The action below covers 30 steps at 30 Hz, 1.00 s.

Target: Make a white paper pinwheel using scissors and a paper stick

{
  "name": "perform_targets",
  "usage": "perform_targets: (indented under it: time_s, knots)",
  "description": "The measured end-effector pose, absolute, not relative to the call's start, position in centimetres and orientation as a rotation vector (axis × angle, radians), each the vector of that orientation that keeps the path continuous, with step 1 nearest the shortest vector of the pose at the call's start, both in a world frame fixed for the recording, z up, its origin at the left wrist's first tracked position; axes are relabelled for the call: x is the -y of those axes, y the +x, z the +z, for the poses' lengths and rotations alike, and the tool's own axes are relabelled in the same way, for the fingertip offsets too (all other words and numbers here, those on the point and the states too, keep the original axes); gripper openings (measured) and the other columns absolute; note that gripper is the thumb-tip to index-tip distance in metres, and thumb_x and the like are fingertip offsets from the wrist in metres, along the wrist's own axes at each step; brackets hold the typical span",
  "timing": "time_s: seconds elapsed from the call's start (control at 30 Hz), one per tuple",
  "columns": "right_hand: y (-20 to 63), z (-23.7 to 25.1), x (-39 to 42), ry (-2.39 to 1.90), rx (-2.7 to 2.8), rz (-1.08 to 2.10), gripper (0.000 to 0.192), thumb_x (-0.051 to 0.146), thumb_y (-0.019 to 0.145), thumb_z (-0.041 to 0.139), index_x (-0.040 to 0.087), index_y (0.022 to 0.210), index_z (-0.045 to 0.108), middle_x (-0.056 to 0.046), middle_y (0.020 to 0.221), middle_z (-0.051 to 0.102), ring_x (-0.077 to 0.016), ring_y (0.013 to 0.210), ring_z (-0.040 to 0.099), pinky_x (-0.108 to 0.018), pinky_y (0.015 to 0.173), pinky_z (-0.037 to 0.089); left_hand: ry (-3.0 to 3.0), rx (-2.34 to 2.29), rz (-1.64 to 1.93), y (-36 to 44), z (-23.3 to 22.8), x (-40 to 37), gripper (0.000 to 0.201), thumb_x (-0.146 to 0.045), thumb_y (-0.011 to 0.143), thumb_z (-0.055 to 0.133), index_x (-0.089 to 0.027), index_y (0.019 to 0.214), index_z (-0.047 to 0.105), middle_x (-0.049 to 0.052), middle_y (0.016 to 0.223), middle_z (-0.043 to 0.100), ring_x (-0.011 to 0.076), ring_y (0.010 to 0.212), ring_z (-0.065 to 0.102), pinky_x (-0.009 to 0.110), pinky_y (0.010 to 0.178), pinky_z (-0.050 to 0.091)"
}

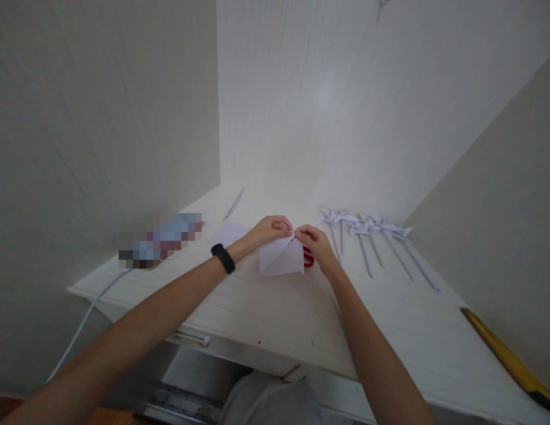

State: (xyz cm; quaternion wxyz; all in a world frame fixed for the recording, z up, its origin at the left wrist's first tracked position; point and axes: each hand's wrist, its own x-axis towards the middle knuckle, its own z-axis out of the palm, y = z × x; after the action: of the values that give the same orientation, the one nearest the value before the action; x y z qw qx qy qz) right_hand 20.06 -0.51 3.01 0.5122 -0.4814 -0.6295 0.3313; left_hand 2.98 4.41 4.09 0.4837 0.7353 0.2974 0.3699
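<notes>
Both hands — left hand (271,229), right hand (316,243) — pinch the paper (281,258) at its top corner with closed fingers; keep that grip light and the folds aligned.

- Single view: head-worn camera, positioned above and behind the near edge of the white table (266,319).
- Facing: forward and downward, toward the wall corner beyond the table's far edge.
- Range: arm's reach from the table; both forearms enter from below.
</notes>
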Motion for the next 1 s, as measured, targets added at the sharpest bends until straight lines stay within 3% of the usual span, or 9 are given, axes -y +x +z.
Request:
perform_targets:
  time_s: [0.33, 1.0]
  knots:
    - [19.99, 3.34, 1.15, -1.112, 1.428, 0.992, 0.023, 0.041, 0.069, 0.065, 0.019, 0.077, 0.062, 0.0, 0.068, 0.06, -0.0122, 0.058, 0.051, -0.021, 0.048, 0.037, 1.635, -0.704, 0.901, 3.18, 4.54, -3.99, 0.013, -0.024, 0.069, 0.064, -0.013, 0.075, 0.064, 0.002, 0.069, 0.065, 0.0097, 0.062, 0.058, 0.02, 0.056, 0.039]
    - [19.91, 3.88, 1.5, -1.136, 1.374, 1.011, 0.023, 0.04, 0.067, 0.066, 0.019, 0.076, 0.062, -0.001, 0.07, 0.063, -0.0115, 0.056, 0.051, -0.021, 0.046, 0.035, 1.632, -0.617, 0.965, 3.66, 4.04, -3.73, 0.017, -0.028, 0.071, 0.065, -0.013, 0.079, 0.06, 0.002, 0.071, 0.065, 0.0094, 0.062, 0.059, 0.021, 0.058, 0.042]
